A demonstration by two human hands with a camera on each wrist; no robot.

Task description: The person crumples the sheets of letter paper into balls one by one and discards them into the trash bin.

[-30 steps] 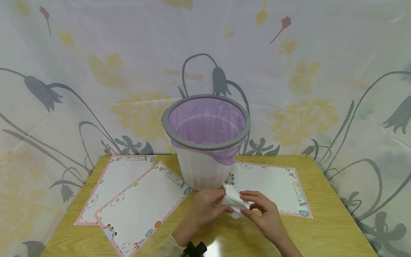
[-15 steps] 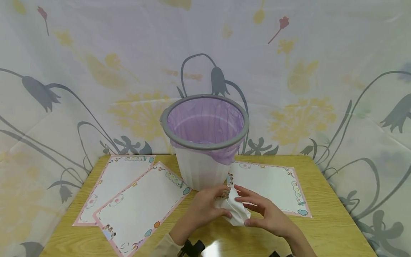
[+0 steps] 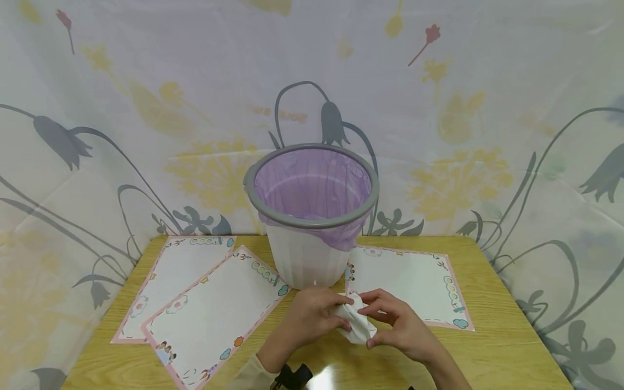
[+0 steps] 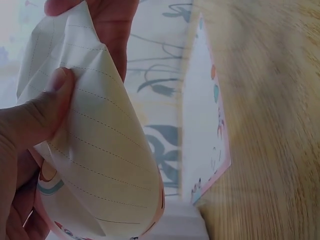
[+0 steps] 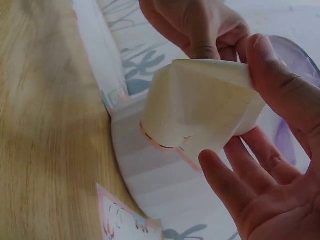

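A crumpled sheet of paper, white with dashed ruled lines and a pink printed border, is held between both hands just in front of the bin. My left hand grips its left side, and in the left wrist view the thumb presses into the folded paper. On the other side, my right hand holds the bunched sheet between thumb and fingers. The right wrist view has that thumb on the top edge of the paper and the fingers behind and below it.
A white bin with a grey rim and purple liner stands at the table's middle. Two flat pink-bordered sheets overlap on the left; another sheet lies at the right. A flowered curtain hangs behind the wooden table.
The paper has been turned and bunched tighter between the hands. My right hand shifted right and lower with fingers spread, then came slightly back left. The bin and flat sheets stay put.
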